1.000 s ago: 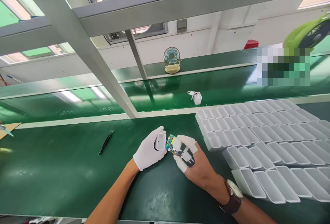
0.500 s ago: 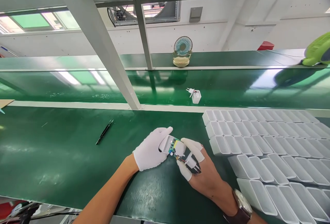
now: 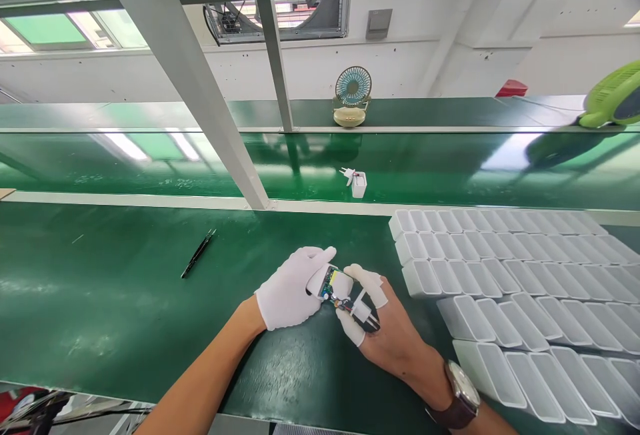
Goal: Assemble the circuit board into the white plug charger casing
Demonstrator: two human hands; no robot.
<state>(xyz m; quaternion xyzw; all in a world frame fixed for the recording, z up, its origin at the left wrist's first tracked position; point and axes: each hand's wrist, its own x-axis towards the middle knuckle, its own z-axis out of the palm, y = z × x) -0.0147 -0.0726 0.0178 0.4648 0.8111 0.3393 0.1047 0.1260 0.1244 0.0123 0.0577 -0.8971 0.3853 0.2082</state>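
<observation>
My left hand (image 3: 290, 288), in a white glove, grips a small white plastic housing (image 3: 319, 279) above the green bench. My right hand (image 3: 385, 328), with white finger cots and a wristwatch, holds a green circuit board (image 3: 332, 282) joined to a white plug part with metal prongs (image 3: 363, 310). The board's end sits partly inside the housing's open mouth. Both hands meet just left of the rows of white housings.
Several rows of empty white housings (image 3: 500, 275) lie at the right. Black tweezers (image 3: 198, 253) lie to the left on the bench. One white plug unit (image 3: 356, 183) rides the green conveyor behind. A slanted metal post (image 3: 215, 121) and a small fan (image 3: 353, 96) stand beyond.
The circuit board has gone further into the housing in my left hand. The plug unit on the conveyor has moved left. My view has tilted down.
</observation>
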